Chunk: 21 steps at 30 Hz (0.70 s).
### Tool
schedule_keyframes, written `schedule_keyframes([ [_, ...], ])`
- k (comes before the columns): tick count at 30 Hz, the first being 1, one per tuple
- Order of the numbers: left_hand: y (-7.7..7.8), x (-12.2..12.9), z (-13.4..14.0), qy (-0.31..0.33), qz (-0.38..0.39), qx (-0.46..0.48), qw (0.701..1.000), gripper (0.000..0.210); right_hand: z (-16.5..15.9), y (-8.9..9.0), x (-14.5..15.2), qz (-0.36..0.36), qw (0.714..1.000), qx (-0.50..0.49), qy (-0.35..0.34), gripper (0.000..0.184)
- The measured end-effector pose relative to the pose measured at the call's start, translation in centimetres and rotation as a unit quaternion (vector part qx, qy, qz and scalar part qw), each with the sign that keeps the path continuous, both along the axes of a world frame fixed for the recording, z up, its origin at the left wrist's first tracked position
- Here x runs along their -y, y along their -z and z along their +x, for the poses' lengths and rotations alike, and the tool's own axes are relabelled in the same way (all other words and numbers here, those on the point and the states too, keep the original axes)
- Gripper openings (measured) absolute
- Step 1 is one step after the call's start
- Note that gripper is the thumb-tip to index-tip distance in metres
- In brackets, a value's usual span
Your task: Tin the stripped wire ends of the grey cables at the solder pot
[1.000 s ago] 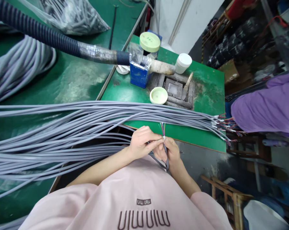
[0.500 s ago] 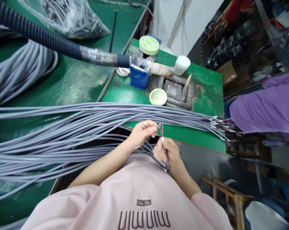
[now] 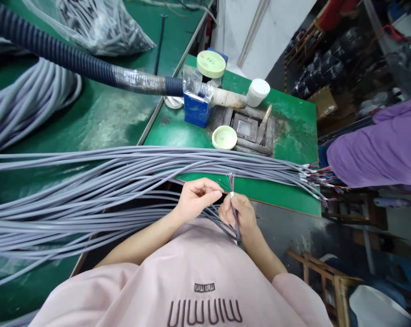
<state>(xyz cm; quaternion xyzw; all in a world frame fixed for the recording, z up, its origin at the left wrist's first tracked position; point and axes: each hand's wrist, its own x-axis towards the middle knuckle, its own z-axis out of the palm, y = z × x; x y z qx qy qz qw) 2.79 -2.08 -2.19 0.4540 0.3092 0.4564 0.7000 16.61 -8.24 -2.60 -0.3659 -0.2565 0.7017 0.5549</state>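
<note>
My right hand (image 3: 241,212) is closed around a grey cable (image 3: 237,229), just below its stripped end. Above a white band at that end, thin coloured wires (image 3: 231,181) fan upward, red, purple and others. A few dark green wires (image 3: 224,184) bend away to the left. My left hand (image 3: 199,196) is beside them, thumb and forefinger slightly apart, with the fingertips close to the base of the wires. No wire shows clearly between those fingers.
Many grey cables (image 3: 178,159) stretch across the green table, their stripped ends at right near a person's purple sleeve (image 3: 378,150). Beyond are a light green dish (image 3: 225,137), a framed square pot (image 3: 245,129) with a brush (image 3: 264,123), a white tub (image 3: 259,92) and a ribbed hose (image 3: 79,59).
My left hand has drawn back slightly left and down from the wires, its pinch loosened. The coloured wires now stand more spread, with dark green ones splayed left. My right hand keeps its hold.
</note>
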Motion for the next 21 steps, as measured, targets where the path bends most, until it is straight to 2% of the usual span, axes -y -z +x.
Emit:
schedule_keyframes([
  [3, -0.47, 0.19, 0.34, 0.002, -0.035, -0.043, 0.998, 0.022, -0.01, 0.07, 0.06, -0.003, 1.0, 0.028, -0.001, 0.036],
  [7, -0.3, 0.19, 0.78, -0.01, -0.069, -0.064, 0.996, 0.026, -0.09, 0.13, 0.12, -0.001, 0.999, 0.054, 0.001, 0.037],
  [12, -0.33, 0.25, 1.03, -0.028, -0.053, -0.068, 0.996, 0.024, -0.25, 0.22, -0.04, 0.001, 0.996, 0.085, 0.0, 0.037],
  [14, -0.48, 0.3, 1.06, -0.057, -0.012, -0.084, 0.995, 0.021, -0.24, 0.32, -0.11, 0.015, 0.995, 0.099, -0.003, 0.035],
  [17, -0.74, 0.1, 1.01, -0.082, 0.136, -0.129, 0.979, 0.012, -0.13, 0.48, -0.19, 0.035, 0.988, 0.153, -0.004, 0.039],
  [19, -0.94, -0.24, 0.96, -0.069, 0.238, -0.162, 0.955, 0.008, -0.06, 0.57, -0.23, 0.04, 0.981, 0.192, 0.0, 0.045],
  [21, -1.11, -0.57, 0.94, -0.043, 0.272, -0.191, 0.942, 0.009, -0.05, 0.67, -0.22, 0.028, 0.978, 0.209, 0.007, 0.046],
])
